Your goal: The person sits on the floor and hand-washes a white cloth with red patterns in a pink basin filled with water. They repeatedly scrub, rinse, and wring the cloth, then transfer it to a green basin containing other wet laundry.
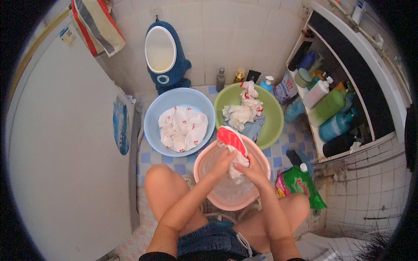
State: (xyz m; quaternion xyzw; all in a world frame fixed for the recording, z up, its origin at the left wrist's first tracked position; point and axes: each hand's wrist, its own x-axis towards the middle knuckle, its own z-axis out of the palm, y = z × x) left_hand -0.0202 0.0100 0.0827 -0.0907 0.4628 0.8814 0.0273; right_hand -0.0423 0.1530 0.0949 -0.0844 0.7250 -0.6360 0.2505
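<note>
Both hands grip one wet white garment with a red printed patch (232,138) above a pink plastic basin (265,189) of cloudy water. My left hand (225,162) holds its left side, and my right hand (250,169) its right side, thumb on the cloth. The garment's lower end hangs towards the water. Beyond, to the left, a light blue basin (151,137) contains a white cloth with red cherry prints (183,129). A green basin (276,127) at the right holds twisted white clothing with red trim (245,111) and a light blue cloth (253,127).
A dark blue child's urinal (169,76) hangs on the tiled wall. Several bottles stand in the cabinet (318,143) at the right. A green detergent pouch (300,182) lies near my right knee. At the left rises a white door-like panel (72,137); a striped towel (98,27) hangs above.
</note>
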